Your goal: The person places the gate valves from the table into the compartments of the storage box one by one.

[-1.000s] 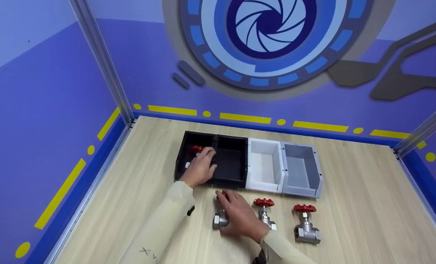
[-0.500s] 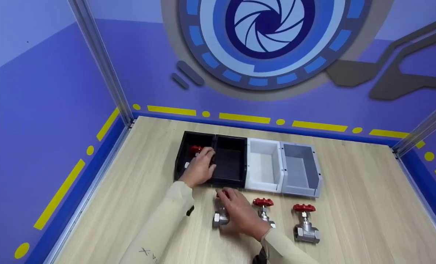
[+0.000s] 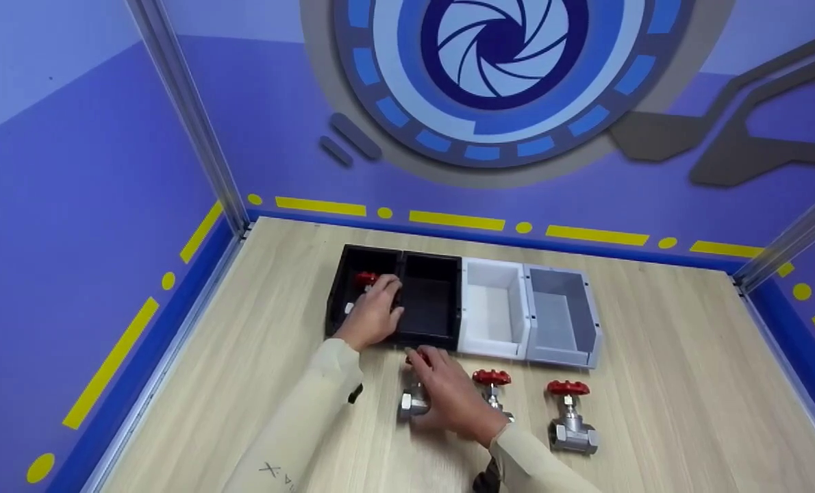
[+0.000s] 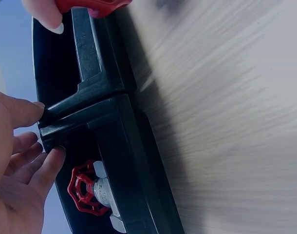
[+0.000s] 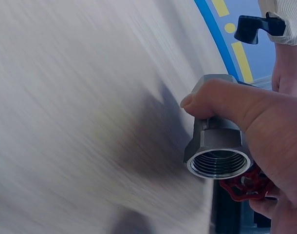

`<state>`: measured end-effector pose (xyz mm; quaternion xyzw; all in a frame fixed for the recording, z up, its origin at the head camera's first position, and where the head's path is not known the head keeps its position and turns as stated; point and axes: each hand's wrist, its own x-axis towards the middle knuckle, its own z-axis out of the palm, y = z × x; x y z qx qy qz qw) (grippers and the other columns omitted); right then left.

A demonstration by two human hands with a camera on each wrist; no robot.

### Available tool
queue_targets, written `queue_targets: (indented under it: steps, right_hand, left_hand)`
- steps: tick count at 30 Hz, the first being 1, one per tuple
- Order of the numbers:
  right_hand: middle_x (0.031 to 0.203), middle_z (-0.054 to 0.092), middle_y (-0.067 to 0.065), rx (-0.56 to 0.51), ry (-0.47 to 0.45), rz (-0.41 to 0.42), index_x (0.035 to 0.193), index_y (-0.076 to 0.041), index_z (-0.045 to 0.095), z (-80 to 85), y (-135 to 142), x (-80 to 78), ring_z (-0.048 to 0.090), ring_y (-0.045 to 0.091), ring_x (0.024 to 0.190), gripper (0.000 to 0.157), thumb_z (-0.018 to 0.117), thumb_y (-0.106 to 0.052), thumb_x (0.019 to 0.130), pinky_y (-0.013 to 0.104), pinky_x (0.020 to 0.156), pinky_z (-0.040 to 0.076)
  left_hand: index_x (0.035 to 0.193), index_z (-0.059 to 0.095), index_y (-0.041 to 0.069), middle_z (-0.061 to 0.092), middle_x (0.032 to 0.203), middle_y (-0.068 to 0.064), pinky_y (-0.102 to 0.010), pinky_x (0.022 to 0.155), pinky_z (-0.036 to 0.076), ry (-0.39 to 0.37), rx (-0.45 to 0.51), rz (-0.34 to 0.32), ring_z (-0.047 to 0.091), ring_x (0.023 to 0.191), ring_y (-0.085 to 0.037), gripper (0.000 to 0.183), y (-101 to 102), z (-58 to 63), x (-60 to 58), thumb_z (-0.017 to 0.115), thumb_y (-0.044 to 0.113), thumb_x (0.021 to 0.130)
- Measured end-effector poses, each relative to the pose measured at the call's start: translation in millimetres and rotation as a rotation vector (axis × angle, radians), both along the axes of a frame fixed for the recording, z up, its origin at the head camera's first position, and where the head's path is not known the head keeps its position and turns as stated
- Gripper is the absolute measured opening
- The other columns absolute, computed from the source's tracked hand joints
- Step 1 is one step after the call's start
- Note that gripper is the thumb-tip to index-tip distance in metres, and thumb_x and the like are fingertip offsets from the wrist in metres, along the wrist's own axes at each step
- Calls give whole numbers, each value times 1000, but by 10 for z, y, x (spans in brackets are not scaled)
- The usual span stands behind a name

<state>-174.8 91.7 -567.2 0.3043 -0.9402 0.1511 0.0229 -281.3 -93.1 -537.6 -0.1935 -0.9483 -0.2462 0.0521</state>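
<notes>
My left hand (image 3: 372, 316) pinches the adjoining walls of the two black bins. In the left wrist view its thumb (image 4: 29, 112) lies on one side of the seam and the fingers on the other. A valve with a red handwheel (image 4: 85, 187) sits inside the left black bin (image 3: 335, 311). In front of the bins, my right hand (image 3: 454, 396) grips a steel gate valve (image 5: 219, 141), the thumb across its body. That valve's threaded opening faces the right wrist camera, and its red handwheel is partly hidden by the hand.
The second black bin (image 3: 431, 301), a white bin (image 3: 496, 311) and a grey bin (image 3: 561, 322) stand in one row. Two more red-handled valves, one valve (image 3: 492, 380) partly behind the right hand and another valve (image 3: 572, 431), rest on the wooden table (image 3: 688, 383).
My right hand has shifted slightly toward the bins with the valve in its grip. The left hand keeps its place on the black bins' walls.
</notes>
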Motion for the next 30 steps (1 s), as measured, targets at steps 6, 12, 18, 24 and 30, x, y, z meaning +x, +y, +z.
queue_targets:
  steps: [6,12,18,24,30]
  right_hand:
    - [140,46,17,12,52,10,148,-7,37,29,17,-21,47,33,128,112,88,-44,55,46,110,39]
    - [138,47,17,12,80,18,147,-7,37,56,37,-49,48,32,125,112,88,-45,55,45,107,41]
    - [140,46,17,5,47,4,149,-8,35,93,40,-68,47,34,127,112,87,-46,58,46,108,40]
    - [143,44,18,6,26,-5,150,-9,33,118,47,-90,45,35,130,113,87,-46,58,47,109,39]
    - [143,44,17,10,24,-8,150,-10,32,141,57,-108,45,34,131,113,87,-45,59,47,109,39]
  left_hand:
    - [134,52,-2,48,141,-13,-42,99,49,17,-6,-1,61,115,-33,47,-7,-10,3,64,16,92]
    - [133,53,-1,48,140,-13,-41,98,50,30,-7,-5,62,113,-33,47,-7,-18,5,64,16,92]
    - [133,53,-1,48,140,-12,-42,98,49,27,-7,-2,61,113,-33,46,-8,-13,5,64,17,92]
    - [133,53,-1,48,140,-12,-42,99,49,29,-2,-1,61,114,-33,46,-4,-7,6,64,16,92]
    - [134,52,-1,47,141,-12,-41,99,49,17,-1,-2,61,115,-32,47,-1,2,22,64,16,92]
